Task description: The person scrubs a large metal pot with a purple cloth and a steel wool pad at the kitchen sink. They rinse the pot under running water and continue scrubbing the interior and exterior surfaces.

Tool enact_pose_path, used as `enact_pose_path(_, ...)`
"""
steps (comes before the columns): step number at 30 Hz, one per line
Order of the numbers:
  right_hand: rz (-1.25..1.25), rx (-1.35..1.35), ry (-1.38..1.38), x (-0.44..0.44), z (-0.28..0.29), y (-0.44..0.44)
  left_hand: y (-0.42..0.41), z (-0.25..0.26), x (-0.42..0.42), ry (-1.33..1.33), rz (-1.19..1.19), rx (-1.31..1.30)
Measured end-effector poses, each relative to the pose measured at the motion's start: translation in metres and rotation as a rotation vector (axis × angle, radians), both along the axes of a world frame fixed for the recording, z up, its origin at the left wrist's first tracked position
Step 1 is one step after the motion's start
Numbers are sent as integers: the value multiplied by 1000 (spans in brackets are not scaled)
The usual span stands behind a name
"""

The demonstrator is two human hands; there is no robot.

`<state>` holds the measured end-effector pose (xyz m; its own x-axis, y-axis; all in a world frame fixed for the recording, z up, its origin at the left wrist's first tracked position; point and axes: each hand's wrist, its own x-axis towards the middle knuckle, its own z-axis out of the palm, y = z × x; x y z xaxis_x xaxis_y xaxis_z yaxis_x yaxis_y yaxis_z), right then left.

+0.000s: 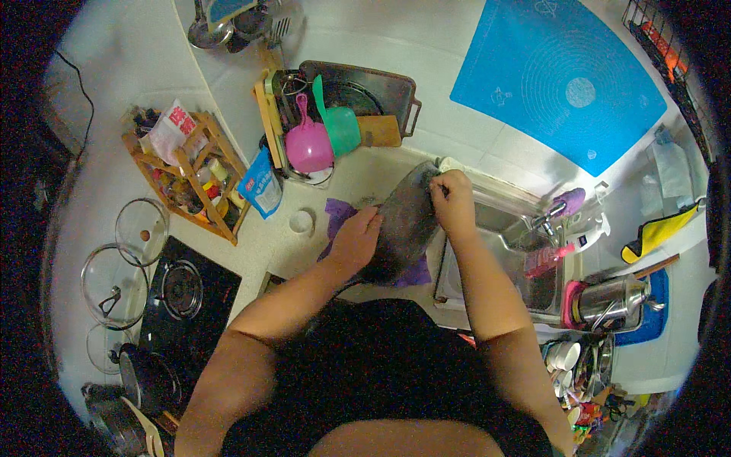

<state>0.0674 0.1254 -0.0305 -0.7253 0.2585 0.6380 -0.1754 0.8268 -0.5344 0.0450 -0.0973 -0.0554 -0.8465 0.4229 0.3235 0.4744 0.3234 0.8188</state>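
Note:
Between my hands is a dark, thin bag or sheet (405, 217), somewhat blurred, held above the counter. My left hand (357, 237) grips its left edge, thumb on top. At its upper right corner my right hand (453, 200) pinches the material with curled fingers, near the sink's left rim. Beneath it lies a purple cloth (417, 273), whose corners show at the left and lower right. A small white round dish or lid (301, 221) sits on the counter left of my left hand. What the dark material holds, if anything, cannot be told.
The steel sink (497, 251) with its faucet (549, 220) is at the right. A pink scoop (310, 148), a green scoop (342, 128) and cutting boards stand behind. At the left are a blue pouch (261, 185), a wooden spice rack (217, 200) and a black stove (188, 303).

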Motion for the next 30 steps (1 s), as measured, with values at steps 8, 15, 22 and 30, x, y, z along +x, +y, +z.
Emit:
enact_pose_path(8,225,273,87,44,-21,-57,10,-15,-24,175,41,22)
enact_pose_path(15,-172,-114,42,7,-15,-6,25,-12,-26,183,-17,-8)
enact_pose_path(22,67,245,127,43,-8,-39,18,-9,-19,205,-88,-12)
enact_pose_path(30,-152,6,-69,33,12,-23,19,-8,-12,173,-157,-71)
